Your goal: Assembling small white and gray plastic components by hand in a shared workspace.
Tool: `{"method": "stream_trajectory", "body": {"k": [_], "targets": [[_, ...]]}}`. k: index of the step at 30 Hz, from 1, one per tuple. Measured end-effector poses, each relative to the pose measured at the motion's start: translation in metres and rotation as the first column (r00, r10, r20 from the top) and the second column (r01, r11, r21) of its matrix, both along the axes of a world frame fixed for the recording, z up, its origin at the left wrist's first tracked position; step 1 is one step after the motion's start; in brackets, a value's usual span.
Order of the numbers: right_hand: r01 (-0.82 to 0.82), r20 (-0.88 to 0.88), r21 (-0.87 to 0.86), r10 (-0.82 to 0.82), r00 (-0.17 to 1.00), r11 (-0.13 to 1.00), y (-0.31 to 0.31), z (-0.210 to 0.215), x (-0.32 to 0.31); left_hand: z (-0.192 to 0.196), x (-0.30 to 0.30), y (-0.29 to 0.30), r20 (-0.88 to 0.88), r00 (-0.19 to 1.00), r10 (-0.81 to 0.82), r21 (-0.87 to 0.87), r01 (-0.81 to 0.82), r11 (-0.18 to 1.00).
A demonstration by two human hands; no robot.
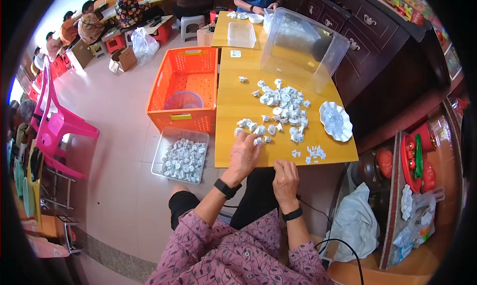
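White plastic discs (pixel 285 98) with stubby stems, dozens, centre-right of frame on one tabletop (pixel 239 155); one scalloped dish (pixel 344 135). Left grip (pixel 243 154) half-curled at discs, right grip (pixel 285 183) curled; can't tell either's contents.

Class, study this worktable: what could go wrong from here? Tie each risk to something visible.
The small white pieces lie close to the near edge of the yellow table, so the right hand, beside that edge, might sweep some off.
The scalloped dish sits by the table's right edge; a bump could tip it.
The open clear bin of white parts stands on the floor near the person's left leg; a kick could scatter them.
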State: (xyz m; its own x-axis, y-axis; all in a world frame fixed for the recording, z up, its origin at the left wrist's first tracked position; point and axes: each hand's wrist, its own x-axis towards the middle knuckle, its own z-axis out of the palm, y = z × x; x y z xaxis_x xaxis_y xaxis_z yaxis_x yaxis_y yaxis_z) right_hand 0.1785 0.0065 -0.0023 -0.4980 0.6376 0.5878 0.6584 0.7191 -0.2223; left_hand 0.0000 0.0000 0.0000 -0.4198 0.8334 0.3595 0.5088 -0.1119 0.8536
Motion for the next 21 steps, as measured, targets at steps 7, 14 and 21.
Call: {"method": "stream_trajectory", "body": {"k": [7,14,21], "targets": [[0.032,-0.018,-0.02,-0.032,0.999,0.999,-0.002,-0.002,0.003,-0.004,0.015,0.006,-0.311,0.945,0.096,-0.004,-0.102,0.995],[0.02,-0.324,-0.205,-0.088,0.942,0.979,-0.01,-0.009,0.0,-0.006,0.015,-0.006,-0.342,0.936,0.086,0.058,-0.071,0.996],[-0.103,-0.483,-0.414,-0.122,0.867,0.905,-0.024,0.012,-0.004,-0.003,0.017,-0.027,-0.287,0.954,0.082,0.159,-0.037,0.987]]}}
